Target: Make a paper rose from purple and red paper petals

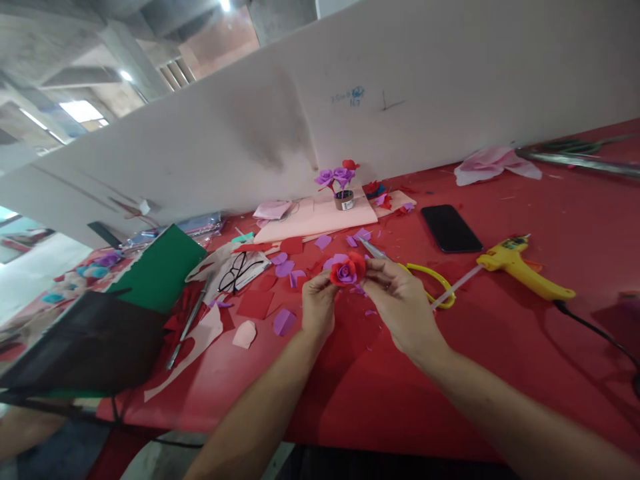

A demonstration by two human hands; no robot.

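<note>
A paper flower [346, 271] with a purple centre and red outer petals is held between both hands above the red table. My left hand [320, 300] pinches its left side. My right hand [397, 300] has its fingers closed on the right edge of the same flower. Yellow-handled scissors [440, 275] lie partly under my right hand, blades pointing up and left. Loose purple petals [285, 269] and red paper squares [255, 305] are scattered to the left of the flower. Behind it stands a small pot [344, 200] with purple and red paper flowers.
On the right, a yellow glue gun [530, 270] with a cord lies near a black phone [451, 228]. To the left are eyeglasses [239, 272], a metal rod [187, 327] and a green board [159, 270]. A white partition [425, 100] rises behind the table [380, 407].
</note>
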